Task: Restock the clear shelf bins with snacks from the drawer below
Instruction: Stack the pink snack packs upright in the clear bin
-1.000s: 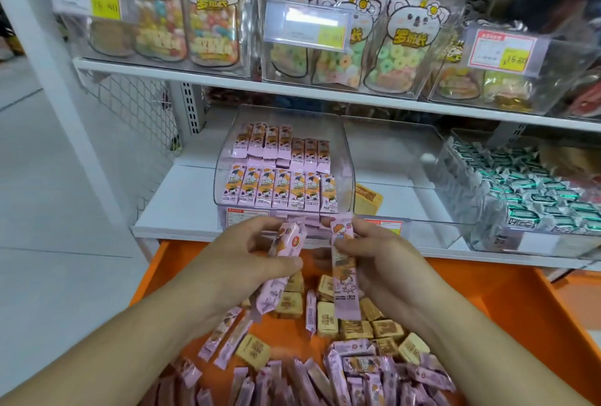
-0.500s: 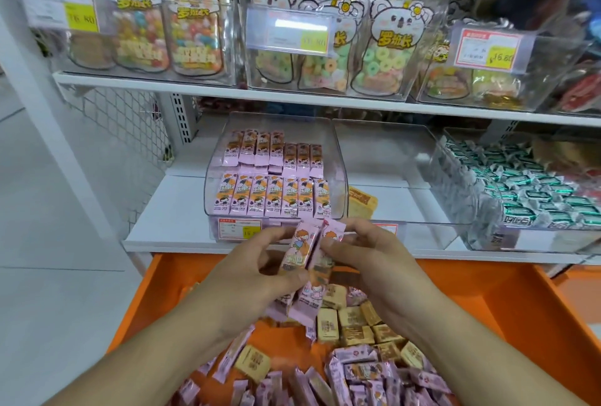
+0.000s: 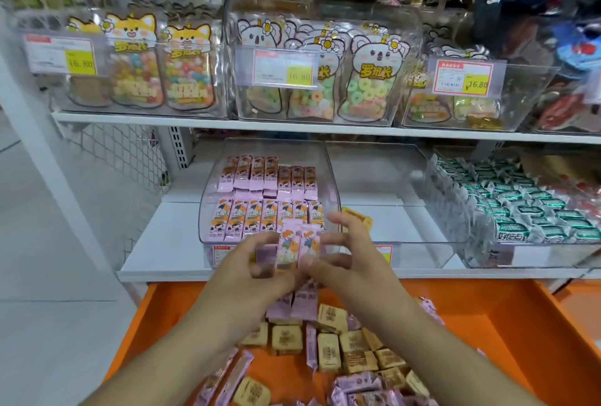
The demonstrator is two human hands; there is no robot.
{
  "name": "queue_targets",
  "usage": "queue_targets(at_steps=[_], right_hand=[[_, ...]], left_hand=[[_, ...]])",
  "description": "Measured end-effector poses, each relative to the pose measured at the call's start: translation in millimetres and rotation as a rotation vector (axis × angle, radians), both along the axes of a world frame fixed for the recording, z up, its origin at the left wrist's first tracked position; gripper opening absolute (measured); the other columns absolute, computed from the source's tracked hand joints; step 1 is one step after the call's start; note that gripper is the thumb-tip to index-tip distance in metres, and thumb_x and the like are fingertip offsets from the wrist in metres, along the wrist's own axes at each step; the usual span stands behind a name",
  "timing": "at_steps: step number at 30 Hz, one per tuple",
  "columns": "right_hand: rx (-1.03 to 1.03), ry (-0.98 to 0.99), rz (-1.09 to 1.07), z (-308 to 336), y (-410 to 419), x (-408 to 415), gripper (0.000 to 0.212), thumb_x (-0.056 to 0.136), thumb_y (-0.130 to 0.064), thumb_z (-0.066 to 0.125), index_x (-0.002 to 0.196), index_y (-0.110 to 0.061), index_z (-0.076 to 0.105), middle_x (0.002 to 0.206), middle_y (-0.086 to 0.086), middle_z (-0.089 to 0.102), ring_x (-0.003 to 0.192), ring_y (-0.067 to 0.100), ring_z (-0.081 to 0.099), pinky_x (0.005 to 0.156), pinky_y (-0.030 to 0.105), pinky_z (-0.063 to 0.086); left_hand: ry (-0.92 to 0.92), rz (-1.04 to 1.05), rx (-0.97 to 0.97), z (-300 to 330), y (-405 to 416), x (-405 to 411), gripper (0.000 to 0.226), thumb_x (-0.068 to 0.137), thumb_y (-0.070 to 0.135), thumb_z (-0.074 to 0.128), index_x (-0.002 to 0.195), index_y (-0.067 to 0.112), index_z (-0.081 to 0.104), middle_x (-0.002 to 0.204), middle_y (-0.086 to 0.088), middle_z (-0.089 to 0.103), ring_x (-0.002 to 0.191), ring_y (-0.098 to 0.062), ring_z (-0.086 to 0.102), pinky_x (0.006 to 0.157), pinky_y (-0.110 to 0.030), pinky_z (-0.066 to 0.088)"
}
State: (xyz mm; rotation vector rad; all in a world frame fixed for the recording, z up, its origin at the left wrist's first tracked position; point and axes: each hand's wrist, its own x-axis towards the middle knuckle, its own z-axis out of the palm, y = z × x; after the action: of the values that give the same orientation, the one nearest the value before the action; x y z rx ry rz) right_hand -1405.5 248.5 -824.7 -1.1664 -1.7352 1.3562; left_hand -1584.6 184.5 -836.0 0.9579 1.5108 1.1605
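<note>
Two pink snack bars (image 3: pixel 297 248) now upright, aligned, raised toward bin (image 3: pixel 208 210)

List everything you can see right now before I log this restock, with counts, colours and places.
pink snack packets: two, pink and orange, upright side by side between both hands
left bin: one, clear, lower shelf, two rows of pink packets inside
middle bin: one, clear, lower shelf, one tan packet at its front left
right bin: one, clear, lower shelf, green and white packets
candy bags: several, animal-shaped, in upper shelf bins
price tags: three, yellow and red, on upper bins
drawer: one, orange, below the shelf, loose pink and tan packets
left hand: grip on the packets' left side
right hand: grip on their right side
</note>
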Motion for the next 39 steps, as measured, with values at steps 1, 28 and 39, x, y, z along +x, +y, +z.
queue_targets(at_steps=[1,28,39], right_hand=[[0.057,-0.023,0.064,-1,2,1,0.076,0.086,-0.029,0.085,0.144,-0.047,0.038,0.131,-0.019,0.050,0.104,0.001,0.066,0.083,0.027,0.060],[0.600,-0.575,0.004,25,180,-64,0.043,0.087,-0.033,0.082,0.128,-0.039,0.067,0.113,-0.019,0.067,0.099,0.007,0.059,0.083,0.023,0.046],[0.659,-0.925,0.071,4,209,-80,0.036,0.094,-0.048,0.065,0.128,-0.038,0.064,0.128,-0.003,0.064,0.133,0.022,0.053,0.118,0.038,0.033]], left_hand=[[0.006,0.031,0.005,0,5,-1,0.062,0.079,0.035,0.089,0.128,0.052,0.055,0.104,-0.001,0.079,0.094,-0.014,0.077,0.089,-0.039,0.060],[1.010,-0.154,0.184,19,180,-63,0.057,0.086,0.045,0.080,0.135,0.033,0.054,0.105,0.005,0.067,0.093,-0.015,0.063,0.078,-0.035,0.054],[1.316,-0.218,0.179,-12,217,-79,0.043,0.100,0.053,0.054,0.143,0.047,0.053,0.151,0.008,0.038,0.141,-0.031,0.026,0.119,-0.052,0.020]])
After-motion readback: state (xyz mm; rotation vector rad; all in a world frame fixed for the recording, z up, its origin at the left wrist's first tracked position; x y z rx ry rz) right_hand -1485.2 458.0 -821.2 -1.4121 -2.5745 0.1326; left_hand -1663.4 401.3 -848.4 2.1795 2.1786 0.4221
